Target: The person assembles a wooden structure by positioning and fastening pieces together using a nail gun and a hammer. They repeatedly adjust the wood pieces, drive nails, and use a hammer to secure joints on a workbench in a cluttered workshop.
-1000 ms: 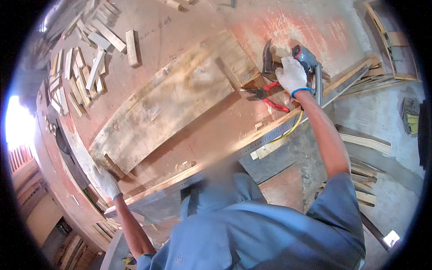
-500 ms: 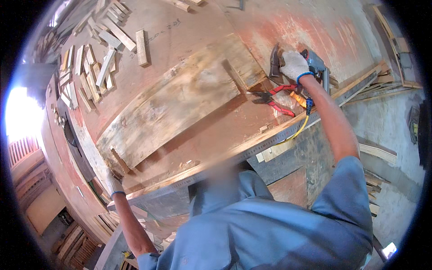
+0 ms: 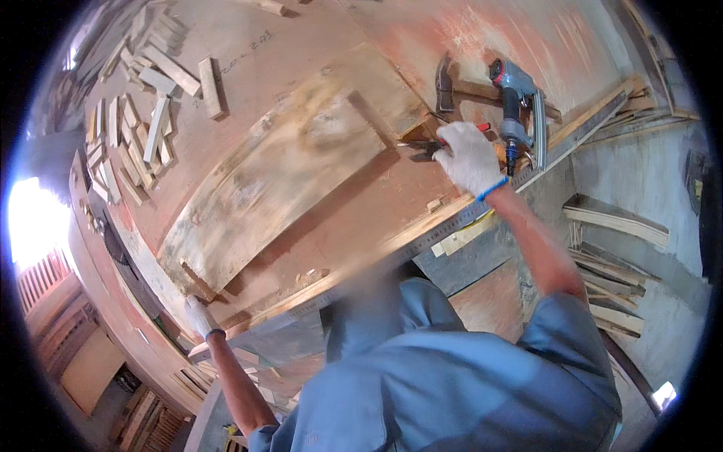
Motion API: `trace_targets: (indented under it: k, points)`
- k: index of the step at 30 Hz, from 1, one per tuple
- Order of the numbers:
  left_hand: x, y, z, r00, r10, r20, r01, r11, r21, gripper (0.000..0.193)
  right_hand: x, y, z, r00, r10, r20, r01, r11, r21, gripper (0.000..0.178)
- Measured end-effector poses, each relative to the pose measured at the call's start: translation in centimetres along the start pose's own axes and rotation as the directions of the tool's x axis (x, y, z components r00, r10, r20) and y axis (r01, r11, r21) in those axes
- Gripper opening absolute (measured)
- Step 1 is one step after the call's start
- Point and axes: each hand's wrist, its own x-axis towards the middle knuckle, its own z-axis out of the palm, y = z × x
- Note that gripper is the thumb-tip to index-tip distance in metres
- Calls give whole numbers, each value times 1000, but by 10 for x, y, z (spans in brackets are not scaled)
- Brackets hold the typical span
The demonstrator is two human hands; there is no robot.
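My right hand [image 3: 468,160], in a white glove with a blue cuff, is closed over a pair of red-handled pliers [image 3: 423,151]. The dark jaws show left of my fingers, while most of the handles are hidden under the glove. Just beyond lies a claw hammer [image 3: 445,89], its wooden handle running behind a blue-grey air nail gun [image 3: 520,102]. My left hand [image 3: 200,316], also gloved, rests at the table's near left edge with fingers stretched out beside the corner of a curved, rough wooden panel [image 3: 279,181].
Several short wood strips [image 3: 158,128] lie scattered at the far left. A circular saw blade [image 3: 114,245] stands up by the table's left side. A long steel rule [image 3: 422,247] runs along the near wooden edge. Stacked boards [image 3: 616,218] are at the right.
My right hand has moved from the hammer and nail gun back toward me, onto the pliers. The hammer and nail gun are now uncovered. My left hand stays near the panel's corner.
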Motion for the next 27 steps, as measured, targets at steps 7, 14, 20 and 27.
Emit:
trace_targets:
  k: [7,14,20,27]
  points:
    - [-104,238,102,733,667,-129,-455,623,637,52,-19,24,-37,922,110,-372,-209,948,-239,42]
    - [-103,391,217,543,839,-42,-720,491,490,53,30,83,-47,749,626,-218,-652,755,-75,61]
    - [-93,390,223,546,836,-54,-730,506,460,55,26,112,-70,834,530,-155,-501,844,193,53]
    - [-98,391,219,586,808,-59,-712,549,438,56,12,7,-144,860,412,300,-488,496,718,35]
